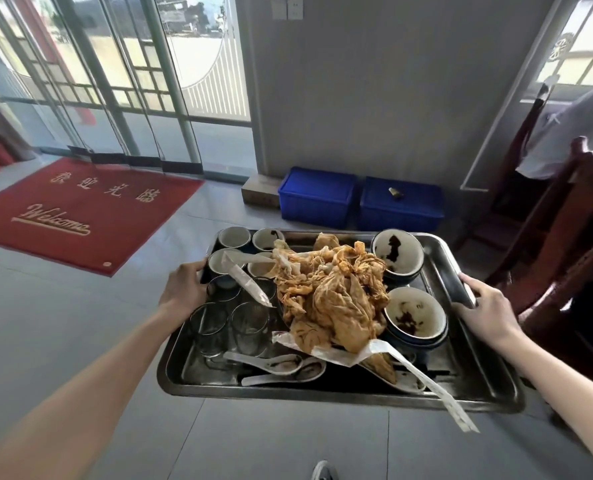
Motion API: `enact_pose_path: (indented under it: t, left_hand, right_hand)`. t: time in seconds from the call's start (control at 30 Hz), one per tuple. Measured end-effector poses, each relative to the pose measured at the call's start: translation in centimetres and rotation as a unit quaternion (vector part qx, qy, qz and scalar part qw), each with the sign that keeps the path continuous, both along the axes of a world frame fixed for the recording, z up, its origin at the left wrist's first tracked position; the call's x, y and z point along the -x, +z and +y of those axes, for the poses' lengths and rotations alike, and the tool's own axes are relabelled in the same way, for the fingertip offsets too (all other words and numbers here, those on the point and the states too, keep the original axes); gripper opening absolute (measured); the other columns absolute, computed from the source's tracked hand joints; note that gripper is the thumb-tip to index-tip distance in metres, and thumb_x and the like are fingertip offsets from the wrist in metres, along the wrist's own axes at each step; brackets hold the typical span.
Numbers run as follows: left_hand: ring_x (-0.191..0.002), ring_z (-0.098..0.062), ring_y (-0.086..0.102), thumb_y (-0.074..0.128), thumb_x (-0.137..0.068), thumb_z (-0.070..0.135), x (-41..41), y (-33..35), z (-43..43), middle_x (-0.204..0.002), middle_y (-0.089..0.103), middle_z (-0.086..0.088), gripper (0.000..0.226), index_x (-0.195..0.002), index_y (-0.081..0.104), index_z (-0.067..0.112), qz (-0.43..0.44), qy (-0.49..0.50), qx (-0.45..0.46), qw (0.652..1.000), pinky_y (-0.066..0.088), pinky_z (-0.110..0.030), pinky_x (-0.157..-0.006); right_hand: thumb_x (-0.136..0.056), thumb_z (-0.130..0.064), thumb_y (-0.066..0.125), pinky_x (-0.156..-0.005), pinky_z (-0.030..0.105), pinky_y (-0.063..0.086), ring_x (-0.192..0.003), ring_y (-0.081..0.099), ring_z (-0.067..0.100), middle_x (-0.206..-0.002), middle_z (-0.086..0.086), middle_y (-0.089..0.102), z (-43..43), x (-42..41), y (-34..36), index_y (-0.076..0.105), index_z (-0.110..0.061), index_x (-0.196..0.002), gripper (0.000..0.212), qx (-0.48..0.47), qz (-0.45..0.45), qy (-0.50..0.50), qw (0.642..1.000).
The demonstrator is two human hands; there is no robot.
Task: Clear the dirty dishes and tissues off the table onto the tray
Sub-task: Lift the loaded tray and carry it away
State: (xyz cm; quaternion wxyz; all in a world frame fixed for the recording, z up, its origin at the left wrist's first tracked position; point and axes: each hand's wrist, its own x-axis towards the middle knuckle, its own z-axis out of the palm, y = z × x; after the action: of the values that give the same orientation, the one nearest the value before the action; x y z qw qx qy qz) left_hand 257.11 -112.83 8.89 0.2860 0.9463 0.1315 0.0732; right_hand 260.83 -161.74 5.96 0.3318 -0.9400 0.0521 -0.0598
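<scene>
Seemingly gripped, tray (322,398) between both hands (181,292)

The tray (322,396) is dull silver steel. The tissues (333,296) heaped on it are stained orange-brown. The bowls (423,306) are white inside with dark brown smears, dark blue outside. The mat (70,213) is red with gold lettering; the crates (317,199) are bright blue

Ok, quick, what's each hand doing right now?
Left hand: gripping the left rim of the loaded rectangular steel tray.
Right hand: gripping the tray's right rim.
</scene>
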Motion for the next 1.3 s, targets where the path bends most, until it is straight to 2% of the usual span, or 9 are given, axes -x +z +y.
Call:
enact_pose_path:
  t: [0.1, 0.23, 0.37, 0.5, 0.63, 0.77, 1.0, 1.17, 1.3]
  left_hand:
    - [-0.088, -0.04, 0.063, 0.07, -0.075, 0.004, -4.6, 0.4, 0.9, -0.091, 0.069, -0.025, 0.034, -0.108, 0.07, 0.008, -0.008, 0.011, -0.002, 1.0, 0.035, -0.032, -0.068]
    - [-0.083, -0.037, 0.061, 0.072, -0.073, 0.004, -10.3, 0.8, 2.3, -0.088, 0.069, -0.025, 0.035, -0.108, 0.071, 0.008, -0.008, 0.017, -0.015, 1.0, 0.034, -0.031, -0.066]
    - [-0.074, -0.027, 0.055, 0.074, -0.074, 0.005, -15.8, 0.9, 4.2, -0.073, 0.06, -0.012, 0.032, -0.105, 0.071, 0.01, -0.005, 0.032, 0.004, 0.999, 0.035, -0.03, -0.066]
    - [-0.076, -0.031, 0.06, 0.075, -0.073, 0.006, -22.8, 0.4, 6.8, -0.068, 0.057, -0.007, 0.029, -0.102, 0.072, 0.011, 0.004, 0.026, 0.015, 1.0, 0.037, -0.03, -0.066]
    - [-0.08, -0.03, 0.061, 0.074, -0.072, 0.006, -31.5, 0.3, 9.7, -0.073, 0.061, -0.009, 0.031, -0.103, 0.072, 0.013, 0.002, 0.016, 0.021, 1.0, 0.039, -0.03, -0.068]
    - [-0.088, -0.03, 0.062, 0.074, -0.074, 0.009, -39.9, 0.8, 12.5, -0.091, 0.069, -0.016, 0.029, -0.103, 0.072, 0.013, -0.006, 0.002, 0.032, 0.999, 0.042, -0.031, -0.071]
    - [-0.077, -0.026, 0.057, 0.071, -0.076, 0.009, -52.3, 1.3, 15.2, -0.079, 0.065, -0.017, 0.034, -0.11, 0.071, 0.011, -0.004, -0.01, 0.026, 1.0, 0.04, -0.03, -0.069]
    - [-0.087, -0.031, 0.063, 0.072, -0.075, 0.01, -60.2, 0.6, 16.1, -0.09, 0.069, -0.02, 0.039, -0.113, 0.07, 0.014, 0.007, -0.013, 0.032, 0.999, 0.041, -0.03, -0.071]
    - [-0.085, -0.029, 0.063, 0.073, -0.075, 0.009, -66.8, 0.1, 16.5, -0.086, 0.069, -0.017, 0.042, -0.116, 0.069, 0.014, 0.016, -0.015, 0.028, 0.999, 0.041, -0.029, -0.07]
  right_hand:
    - [-0.073, -0.003, 0.074, -0.097, 0.035, 0.041, -0.117, 0.057, 0.03, -0.125, 0.016, 0.061, 0.9, -5.5, 1.0, 0.055, -0.006, -0.131, 0.061, 0.0, -0.007, 0.014, 1.0]
    - [-0.073, 0.0, 0.071, -0.095, 0.027, 0.037, -0.118, 0.056, 0.029, -0.127, 0.015, 0.06, 2.0, -11.9, 1.5, 0.054, -0.005, -0.132, 0.061, 0.001, -0.012, 0.027, 1.0]
    - [-0.073, 0.0, 0.071, -0.089, 0.024, 0.036, -0.113, 0.058, 0.031, -0.123, 0.016, 0.063, 3.9, -17.9, 1.4, 0.055, -0.006, -0.132, 0.061, 0.004, -0.009, 0.034, 0.999]
    - [-0.073, -0.001, 0.071, -0.089, 0.026, 0.037, -0.114, 0.058, 0.032, -0.124, 0.015, 0.062, 6.5, -25.0, 0.9, 0.054, -0.007, -0.132, 0.062, 0.002, -0.008, 0.036, 0.999]
    - [-0.073, -0.002, 0.072, -0.092, 0.028, 0.038, -0.116, 0.057, 0.031, -0.127, 0.014, 0.06, 9.4, -32.3, 0.4, 0.054, -0.007, -0.133, 0.062, -0.001, -0.017, 0.021, 1.0]
    - [-0.073, -0.002, 0.072, -0.094, 0.031, 0.039, -0.117, 0.056, 0.031, -0.13, 0.011, 0.059, 11.9, -39.1, 0.3, 0.053, -0.008, -0.133, 0.064, -0.002, -0.02, 0.006, 1.0]
    - [-0.072, 0.0, 0.07, -0.093, 0.028, 0.037, -0.117, 0.056, 0.031, -0.13, 0.01, 0.059, 14.3, -50.0, 0.2, 0.054, -0.008, -0.132, 0.063, -0.001, -0.018, -0.015, 1.0]
    - [-0.071, 0.001, 0.071, -0.092, 0.03, 0.039, -0.115, 0.058, 0.032, -0.13, 0.01, 0.059, 15.3, -57.6, -0.6, 0.054, -0.009, -0.132, 0.064, -0.001, -0.019, -0.014, 1.0]
    - [-0.071, 0.003, 0.071, -0.091, 0.028, 0.039, -0.115, 0.058, 0.03, -0.126, 0.009, 0.061, 15.9, -64.0, -1.6, 0.056, -0.011, -0.131, 0.064, -0.026, -0.023, -0.008, 0.999]
